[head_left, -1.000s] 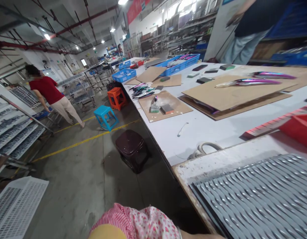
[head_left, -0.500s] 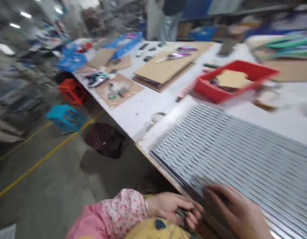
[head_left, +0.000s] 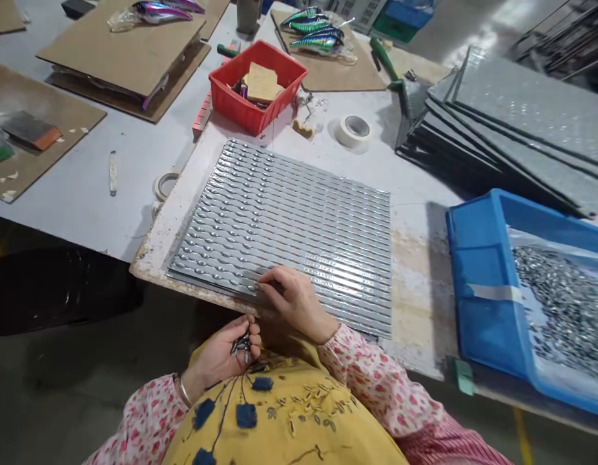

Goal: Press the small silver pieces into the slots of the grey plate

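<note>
A grey ribbed tray (head_left: 299, 219) with many wavy grooves lies on the bench in front of me. My right hand (head_left: 292, 300) rests on its near edge, fingers pinched together against a groove; what they hold is too small to make out. My left hand (head_left: 226, 352) is cupped just below the bench edge, closed round a small bunch of shiny metal pieces (head_left: 241, 344).
A blue bin (head_left: 478, 290) of small metal pieces stands at the right. Stacked grey trays (head_left: 512, 123) lie behind it. A red basket (head_left: 253, 87), a tape roll (head_left: 354, 131), cardboard sheets (head_left: 119, 58) and coloured fishing lures (head_left: 313, 35) lie farther back.
My view has swung from the factory floor and long table down onto the grey tray. Both hands have come into view at its near edge.
</note>
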Demonstrator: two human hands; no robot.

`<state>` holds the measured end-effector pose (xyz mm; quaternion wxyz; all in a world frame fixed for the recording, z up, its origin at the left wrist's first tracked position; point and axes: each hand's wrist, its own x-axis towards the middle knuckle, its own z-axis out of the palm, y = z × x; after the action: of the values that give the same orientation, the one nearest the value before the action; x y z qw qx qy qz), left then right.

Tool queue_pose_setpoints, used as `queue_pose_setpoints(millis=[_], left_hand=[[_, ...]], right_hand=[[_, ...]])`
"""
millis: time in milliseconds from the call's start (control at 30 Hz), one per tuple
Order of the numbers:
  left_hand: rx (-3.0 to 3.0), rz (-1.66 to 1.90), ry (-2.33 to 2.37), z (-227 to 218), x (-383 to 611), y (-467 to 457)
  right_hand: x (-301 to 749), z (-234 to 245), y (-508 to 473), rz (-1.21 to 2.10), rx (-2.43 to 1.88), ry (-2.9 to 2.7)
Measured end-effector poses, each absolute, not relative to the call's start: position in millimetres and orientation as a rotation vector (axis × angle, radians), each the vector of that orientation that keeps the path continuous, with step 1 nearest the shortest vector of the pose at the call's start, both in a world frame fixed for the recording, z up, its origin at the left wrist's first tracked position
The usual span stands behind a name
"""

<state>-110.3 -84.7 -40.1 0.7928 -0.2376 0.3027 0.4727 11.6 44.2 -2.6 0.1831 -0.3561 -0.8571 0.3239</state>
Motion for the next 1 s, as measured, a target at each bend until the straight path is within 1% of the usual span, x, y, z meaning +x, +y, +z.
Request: queue_pose_setpoints(millis=[267,500,600,667,767,833,933,1000], left_hand=[[-0.329,1.123,0.733,-24.9,-120.1,-77.6],[-0.203,1.243,0.801,-3.3,-130.6,-66.3],[-0.152,1.254,0.837,-0.4,-130.7,-63.0],[-0.131,1.262,0.838,-1.5,-129.8,-60.3],[-0.144,1.292,0.831,-4.4,-127.4,-56.7],[-0.178,1.297,0.809,-3.7,-124.7,-57.0],[-0.198,1.261,0.763,0.0,-120.2,-60.8],[-0.201,1.241,0.720,0.1,-119.0,-62.2]], right_hand=[[-2.7,-5.6,45.4,0.642,-1.086,-2.576],[-6.1,-7.1,48.8,0.650,-1.122,-2.581],[-2.9,-4.8,50.6,0.769,-1.086,-2.531],[0.6,-0.6,51.3,0.948,-1.021,-2.433],[4.1,9.5,49.5,1.249,-0.816,-2.349],[5.1,17.1,45.5,1.371,-0.716,-2.341],[7.7,20.8,37.4,1.399,-0.691,-2.319],[10.4,12.1,33.6,1.348,-0.637,-2.333]])
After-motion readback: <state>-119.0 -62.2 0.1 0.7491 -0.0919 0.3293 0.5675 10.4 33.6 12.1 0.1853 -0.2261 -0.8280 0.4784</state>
